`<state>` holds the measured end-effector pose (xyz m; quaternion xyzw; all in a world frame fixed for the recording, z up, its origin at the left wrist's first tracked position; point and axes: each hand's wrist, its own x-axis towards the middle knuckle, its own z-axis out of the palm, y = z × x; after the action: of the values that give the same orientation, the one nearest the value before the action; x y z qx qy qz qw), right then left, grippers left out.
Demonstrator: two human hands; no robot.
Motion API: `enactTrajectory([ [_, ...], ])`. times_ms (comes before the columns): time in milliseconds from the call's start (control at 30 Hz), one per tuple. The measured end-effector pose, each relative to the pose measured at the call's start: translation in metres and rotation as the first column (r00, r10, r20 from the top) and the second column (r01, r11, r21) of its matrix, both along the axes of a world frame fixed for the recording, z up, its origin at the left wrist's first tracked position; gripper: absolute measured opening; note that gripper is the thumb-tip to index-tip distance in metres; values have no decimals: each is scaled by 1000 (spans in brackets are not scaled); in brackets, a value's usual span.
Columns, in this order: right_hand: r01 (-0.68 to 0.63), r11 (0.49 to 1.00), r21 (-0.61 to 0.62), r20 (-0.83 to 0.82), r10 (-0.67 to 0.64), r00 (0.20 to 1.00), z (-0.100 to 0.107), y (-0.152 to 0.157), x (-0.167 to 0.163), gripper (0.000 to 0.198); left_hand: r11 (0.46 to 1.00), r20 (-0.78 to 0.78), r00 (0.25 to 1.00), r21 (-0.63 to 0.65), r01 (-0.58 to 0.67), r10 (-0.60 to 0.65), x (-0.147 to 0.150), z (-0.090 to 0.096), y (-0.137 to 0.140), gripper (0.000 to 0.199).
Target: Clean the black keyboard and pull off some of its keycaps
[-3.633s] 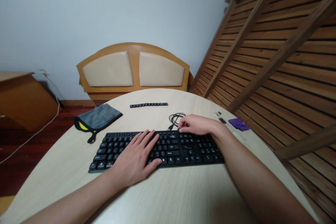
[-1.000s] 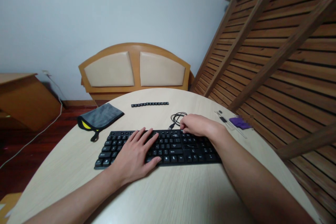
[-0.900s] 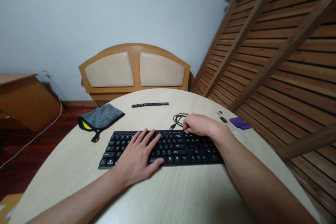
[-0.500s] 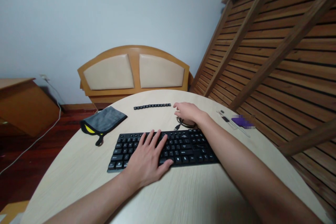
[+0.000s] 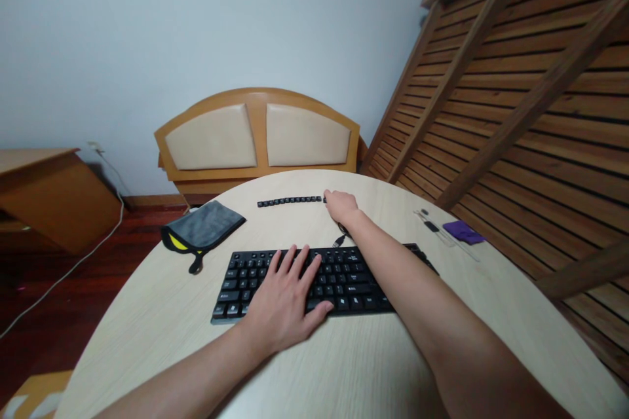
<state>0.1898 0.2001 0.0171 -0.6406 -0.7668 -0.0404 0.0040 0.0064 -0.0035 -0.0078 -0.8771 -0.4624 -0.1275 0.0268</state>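
Note:
A black keyboard (image 5: 344, 285) lies across the round table in front of me. My left hand (image 5: 282, 304) rests on its left half, fingers spread over the keys. Beyond the keyboard, a row of small black keycaps (image 5: 289, 200) runs from left to right. At its right end my right hand (image 5: 341, 205) is closed, thumb and finger at the end keycap (image 5: 325, 200), which is mostly covered. A black USB cable (image 5: 339, 241) lies under my right wrist, its plug pointing toward the keyboard; the forearm hides part of the keyboard's right side.
A folded grey cloth (image 5: 206, 226) with black trim and a loop lies on the left. On the right are a purple cloth or pouch (image 5: 462, 232) and thin tools (image 5: 432, 227). A headboard (image 5: 260, 137) stands behind the table (image 5: 162, 347); wooden slats (image 5: 515, 111) lean at right.
My right hand has come down and left to the row's right end, and its fingers have closed at the end keycap. My left hand stays on the keyboard. The view has shifted slightly.

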Motion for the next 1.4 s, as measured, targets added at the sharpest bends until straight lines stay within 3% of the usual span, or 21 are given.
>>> enactTrajectory([
  [233,-27,999,-38,-89,23,996,10,-21,14,32,999,13,1000,34,12,-12,-1,-4,1,76],
  [400,-178,980,-87,-255,151,955,31,-59,44,23,999,15,1000,49,17,-18,-2,-6,1,75],
  [533,-359,905,-227,-397,251,883,40,-84,71,21,998,-2,1000,56,15,-15,-2,-5,1,74],
  [667,-460,811,-362,-527,229,818,37,-89,88,23,998,-28,1000,62,16,-14,-3,-5,1,73],
  [833,-495,769,-404,-534,241,811,35,-88,93,26,996,-35,999,91,15,-12,-4,-6,-1,72],
  [1100,-490,769,-411,-501,258,826,39,-92,87,25,996,-44,999,87,8,-5,-4,-7,-1,72],
  [1400,-443,823,-356,-418,284,863,43,-101,79,15,996,-33,999,84,29,-26,-6,-6,-4,71],
])
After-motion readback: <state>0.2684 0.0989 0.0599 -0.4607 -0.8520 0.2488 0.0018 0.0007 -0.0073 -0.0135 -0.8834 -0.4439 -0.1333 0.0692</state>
